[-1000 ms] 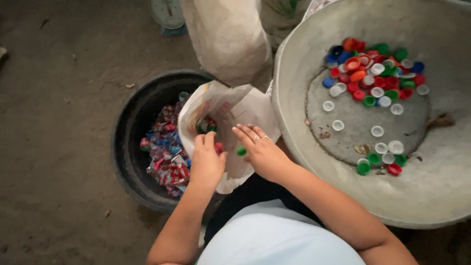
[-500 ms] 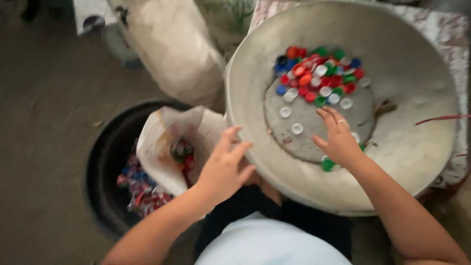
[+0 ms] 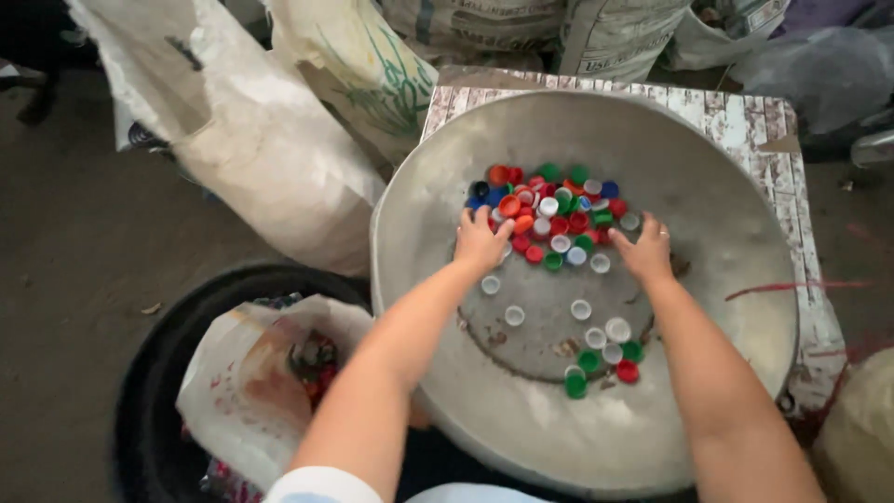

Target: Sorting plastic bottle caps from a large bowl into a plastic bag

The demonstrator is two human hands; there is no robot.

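Note:
A wide grey metal basin (image 3: 726,214) holds a heap of plastic bottle caps (image 3: 554,210) in red, green, blue, orange and white. Loose white caps (image 3: 584,310) and a few green and red ones lie nearer to me on its flat bottom. My left hand (image 3: 480,238) rests on the left edge of the heap, fingers spread over the caps. My right hand (image 3: 643,248) lies at the heap's right edge, fingers apart, touching caps. Neither hand visibly grips anything.
A black tub (image 3: 154,391) at lower left holds a white plastic bag (image 3: 247,391) with caps inside. Large white woven sacks (image 3: 279,140) stand behind and left of the basin. The basin sits on a worn patterned board (image 3: 782,177). Dark ground lies to the left.
Both hands have left the white bag and reached forward into the basin to the cap heap. The view has shifted so the basin sits in the centre.

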